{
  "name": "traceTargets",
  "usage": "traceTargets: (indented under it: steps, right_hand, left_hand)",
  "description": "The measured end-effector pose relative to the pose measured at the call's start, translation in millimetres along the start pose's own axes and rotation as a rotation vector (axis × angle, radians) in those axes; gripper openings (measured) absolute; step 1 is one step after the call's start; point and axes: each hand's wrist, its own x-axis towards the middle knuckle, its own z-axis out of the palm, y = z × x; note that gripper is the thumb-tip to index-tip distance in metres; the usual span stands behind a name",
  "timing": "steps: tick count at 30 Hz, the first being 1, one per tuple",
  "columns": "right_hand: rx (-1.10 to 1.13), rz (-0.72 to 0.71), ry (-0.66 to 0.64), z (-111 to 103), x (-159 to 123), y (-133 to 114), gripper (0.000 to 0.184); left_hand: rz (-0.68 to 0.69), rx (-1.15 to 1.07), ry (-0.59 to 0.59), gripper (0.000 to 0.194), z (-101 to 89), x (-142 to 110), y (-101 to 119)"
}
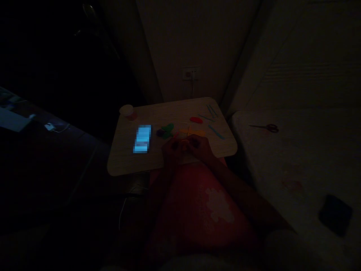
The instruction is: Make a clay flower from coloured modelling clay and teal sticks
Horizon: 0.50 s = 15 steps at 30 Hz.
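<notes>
The room is very dim. My left hand (171, 147) and my right hand (199, 146) meet at the near edge of a small wooden tray table (124, 158), fingers closed together on a small orange lump of clay (184, 145). Just beyond the hands lie more clay pieces: a green one (168, 129), a purple one (160, 133), a yellow-orange one (194, 132) and a red one (196, 120). Thin blue modelling tools (216, 131) lie at the table's right side.
A lit phone (142, 139) lies on the table's left part, a small pot (126, 110) at its far left corner. Scissors (267, 128) and a dark object (335, 214) rest on the bed to the right. A wall socket (190, 73) is behind.
</notes>
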Motion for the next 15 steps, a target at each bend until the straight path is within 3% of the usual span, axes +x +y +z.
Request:
traceTargets:
  steps: [10, 15]
  right_hand:
    - [0.01, 0.014, 0.119, -1, 1, 8, 0.027]
    - [0.022, -0.017, 0.104, -1, 2, 7, 0.028]
  left_hand:
    - [0.01, -0.112, -0.06, 0.019, 0.2, 1, -12]
    - [0.009, -0.073, -0.081, 0.026, 1.6, 0, -7]
